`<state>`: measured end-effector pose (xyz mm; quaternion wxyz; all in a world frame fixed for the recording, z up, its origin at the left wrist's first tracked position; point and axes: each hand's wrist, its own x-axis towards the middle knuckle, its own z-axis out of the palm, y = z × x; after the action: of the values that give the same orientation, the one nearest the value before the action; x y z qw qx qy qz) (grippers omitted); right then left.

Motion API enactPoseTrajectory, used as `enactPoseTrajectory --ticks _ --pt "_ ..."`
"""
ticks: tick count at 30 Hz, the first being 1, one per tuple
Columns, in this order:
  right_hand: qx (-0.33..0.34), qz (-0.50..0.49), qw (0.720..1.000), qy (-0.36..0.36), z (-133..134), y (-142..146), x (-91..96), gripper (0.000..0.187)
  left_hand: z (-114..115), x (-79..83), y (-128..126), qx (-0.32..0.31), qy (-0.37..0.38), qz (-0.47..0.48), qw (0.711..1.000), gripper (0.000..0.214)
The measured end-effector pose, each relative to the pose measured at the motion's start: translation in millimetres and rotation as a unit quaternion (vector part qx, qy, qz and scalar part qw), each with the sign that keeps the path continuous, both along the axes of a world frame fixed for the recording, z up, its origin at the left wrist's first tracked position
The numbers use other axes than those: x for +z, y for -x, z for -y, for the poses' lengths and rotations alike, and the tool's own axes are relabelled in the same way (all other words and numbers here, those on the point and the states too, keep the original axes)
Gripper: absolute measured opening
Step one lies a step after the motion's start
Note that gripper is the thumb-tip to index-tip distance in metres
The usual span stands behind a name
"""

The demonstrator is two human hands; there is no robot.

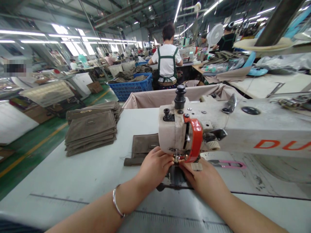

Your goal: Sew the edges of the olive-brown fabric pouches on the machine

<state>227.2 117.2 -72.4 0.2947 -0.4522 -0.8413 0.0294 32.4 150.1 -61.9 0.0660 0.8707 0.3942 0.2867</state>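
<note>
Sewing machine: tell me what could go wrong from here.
The left hand and right hand are close together under the head of the sewing machine, so a slip might get a finger pricked. The pink snips lie beside the right hand, which could knock them. The uneven stack of brown pouches sits near an edge of the table, so a bump might topple it.

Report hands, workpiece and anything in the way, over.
Left hand and right hand: fingertips under sewing machine head, grip unclear. Brown fabric piece beside left hand. Orange guard partly hides right hand; pink-handled snips nearby.
</note>
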Motion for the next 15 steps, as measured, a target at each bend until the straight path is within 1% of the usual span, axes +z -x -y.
enactPoseTrajectory --ticks 4,9,12,15 --pt "0.000 -0.008 1.000 0.006 -1.3 1.4 -1.9 0.020 -0.3 -0.5 0.0 0.005 -0.004 0.005 1.000 0.007" --pt "-0.021 0.002 1.000 -0.012 1.4 8.6 7.4 0.019 3.4 1.7 0.2 -0.001 -0.027 0.036 0.999 0.014" --pt "-0.029 0.016 0.999 -0.016 2.0 12.3 8.6 0.018 3.7 -2.2 0.8 -0.003 -0.028 0.053 0.998 0.018" --pt "-0.043 0.024 0.999 -0.010 1.0 13.1 3.7 0.016 2.3 -7.5 0.6 0.009 -0.024 0.042 0.999 0.020"
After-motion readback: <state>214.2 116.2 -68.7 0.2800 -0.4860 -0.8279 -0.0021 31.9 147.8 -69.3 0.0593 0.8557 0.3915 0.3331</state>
